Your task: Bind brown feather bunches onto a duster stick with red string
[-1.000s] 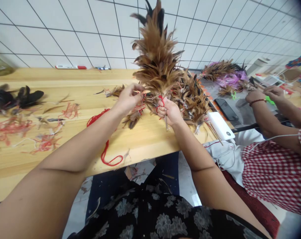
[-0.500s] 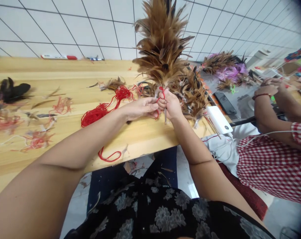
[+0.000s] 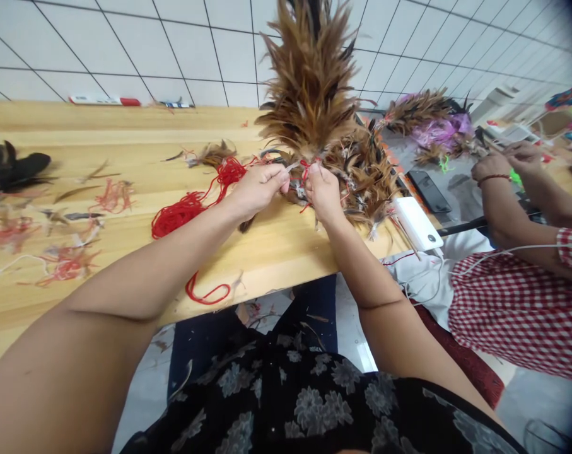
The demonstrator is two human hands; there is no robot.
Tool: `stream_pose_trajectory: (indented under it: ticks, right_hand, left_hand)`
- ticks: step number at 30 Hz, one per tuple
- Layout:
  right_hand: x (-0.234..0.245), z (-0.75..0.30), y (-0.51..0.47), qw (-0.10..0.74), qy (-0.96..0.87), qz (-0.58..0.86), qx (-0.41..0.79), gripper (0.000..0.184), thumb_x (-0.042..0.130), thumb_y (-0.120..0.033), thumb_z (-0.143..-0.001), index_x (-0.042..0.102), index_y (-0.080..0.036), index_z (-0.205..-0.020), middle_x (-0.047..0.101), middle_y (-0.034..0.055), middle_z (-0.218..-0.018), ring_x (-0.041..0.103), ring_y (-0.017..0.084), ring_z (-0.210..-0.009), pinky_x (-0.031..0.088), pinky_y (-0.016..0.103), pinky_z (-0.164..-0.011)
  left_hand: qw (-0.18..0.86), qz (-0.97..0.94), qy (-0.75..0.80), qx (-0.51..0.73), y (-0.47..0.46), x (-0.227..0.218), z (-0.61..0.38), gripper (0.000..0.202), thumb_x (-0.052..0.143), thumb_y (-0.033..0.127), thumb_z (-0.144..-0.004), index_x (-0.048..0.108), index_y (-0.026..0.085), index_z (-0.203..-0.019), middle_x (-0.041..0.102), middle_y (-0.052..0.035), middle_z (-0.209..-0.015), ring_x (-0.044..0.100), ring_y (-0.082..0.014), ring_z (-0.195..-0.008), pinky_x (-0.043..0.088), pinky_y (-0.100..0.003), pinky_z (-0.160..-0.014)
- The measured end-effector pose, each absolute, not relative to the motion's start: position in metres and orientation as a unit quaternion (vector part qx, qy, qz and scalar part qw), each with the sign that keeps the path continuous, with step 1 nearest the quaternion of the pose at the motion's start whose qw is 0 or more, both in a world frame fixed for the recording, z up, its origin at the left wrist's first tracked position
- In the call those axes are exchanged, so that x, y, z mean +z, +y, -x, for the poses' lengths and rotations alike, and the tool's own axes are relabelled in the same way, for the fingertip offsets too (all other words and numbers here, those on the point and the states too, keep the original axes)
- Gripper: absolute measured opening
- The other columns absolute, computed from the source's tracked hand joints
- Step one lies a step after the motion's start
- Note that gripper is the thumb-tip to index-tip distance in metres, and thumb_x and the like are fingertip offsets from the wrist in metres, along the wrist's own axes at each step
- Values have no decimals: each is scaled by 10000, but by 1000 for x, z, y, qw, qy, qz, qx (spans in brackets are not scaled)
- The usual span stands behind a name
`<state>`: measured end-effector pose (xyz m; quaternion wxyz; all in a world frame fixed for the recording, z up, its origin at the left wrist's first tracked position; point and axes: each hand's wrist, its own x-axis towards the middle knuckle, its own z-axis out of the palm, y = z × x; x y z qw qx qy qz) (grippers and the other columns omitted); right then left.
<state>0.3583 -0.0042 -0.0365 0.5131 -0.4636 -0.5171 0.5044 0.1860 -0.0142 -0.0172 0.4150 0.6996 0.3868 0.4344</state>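
A tall feather duster [image 3: 310, 88] of brown and black feathers stands upright over the table, leaning towards the tiled wall. My right hand [image 3: 324, 192] is closed around its lower end, where red cord [image 3: 305, 170] is wound. Just left of it, my left hand [image 3: 263, 188] pinches a thin whitish strip [image 3: 292, 166] that runs to the duster's base. Its material is too small to make out. Beside my left forearm lies a loose skein of red yarn [image 3: 176, 214], with a strand trailing towards the hands.
Bundled brown feathers [image 3: 368, 167] lie right of my hands. Black feathers [image 3: 16, 165] and reddish thread scraps [image 3: 70, 265] are at left. A marker [image 3: 103, 101] lies by the wall. A white power bank [image 3: 415, 224] and phone [image 3: 428, 191] sit near a co-worker's hands [image 3: 507, 165].
My left hand has moved left, away from my right hand, drawing the whitish strip out sideways. My right hand stays at the duster's base. The view has shifted slightly.
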Motion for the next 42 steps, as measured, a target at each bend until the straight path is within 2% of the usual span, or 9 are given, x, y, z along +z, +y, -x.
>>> stream_pose_trajectory:
  ticks: [5,8,11,17,26,31,35,39,42]
  right_hand:
    - [-36,-364,-4,516,-565,544,345,510,509,-672,-1035,450,-241,-769,419,-35,-652,472,136,-677,389,229,-640]
    - [-34,-367,-5,441,-628,598,233,385,463,-462,-1098,507,-226,-796,561,8,-752,566,169,-821,460,262,-805]
    - [-31,-370,-8,362,-658,646,137,292,409,-343,-1112,597,-200,-939,675,73,-898,646,217,-945,483,313,-900]
    - [-27,-364,-16,220,-700,678,40,264,436,-303,-1102,646,-152,-1152,752,162,-1011,713,275,-980,478,345,-880]
    - [-25,-356,-29,75,-869,490,-19,345,403,-184,-1061,729,-100,-1139,788,185,-1029,682,250,-916,398,341,-796]
    - [-19,-354,-36,62,-904,422,-9,299,474,-206,-1004,746,-120,-1095,768,161,-985,669,264,-934,385,362,-812]
    - [-17,-352,-39,59,-900,431,21,288,492,-277,-1016,747,-146,-1050,763,141,-946,662,254,-907,361,346,-769]
    - [-16,-354,-38,36,-897,440,32,334,427,-292,-1056,733,-158,-1049,779,147,-1021,665,250,-905,321,340,-736]
    - [-19,-362,-29,49,-898,432,70,343,404,-322,-1077,707,-170,-1026,772,149,-1075,657,255,-943,329,337,-752]
  left_hand:
    - [365,-722,377,451,-5,-27,-181,455,591,536,-1028,609,209,-712,446,11,-572,386,-156,-564,320,-288,-579]
    - [366,-717,382,453,-2,-24,-176,457,556,543,-1043,607,216,-729,454,11,-576,387,-157,-554,336,-293,-587]
    - [314,-773,377,402,-8,-15,-177,387,564,431,-1032,620,204,-724,542,-6,-630,507,-173,-648,420,-293,-683]
    - [137,-863,365,322,-23,-9,-188,166,589,148,-876,595,203,-720,612,-43,-734,624,-237,-810,456,-340,-827]
    - [38,-870,409,271,-11,9,-168,74,613,180,-869,650,207,-812,639,-96,-851,656,-344,-1001,470,-433,-879]
    - [66,-848,477,222,3,30,-147,166,675,78,-808,654,215,-715,598,-54,-746,611,-283,-912,491,-463,-982]
    - [192,-846,471,162,7,44,-126,238,677,31,-834,655,185,-654,554,19,-624,586,-185,-808,474,-447,-1129]
    - [286,-837,460,75,12,63,-102,234,574,135,-980,750,89,-833,650,45,-735,684,-165,-924,404,-587,-1228]
    - [310,-818,482,34,17,72,-89,164,646,162,-957,781,70,-954,680,40,-812,708,-184,-962,416,-650,-1197]
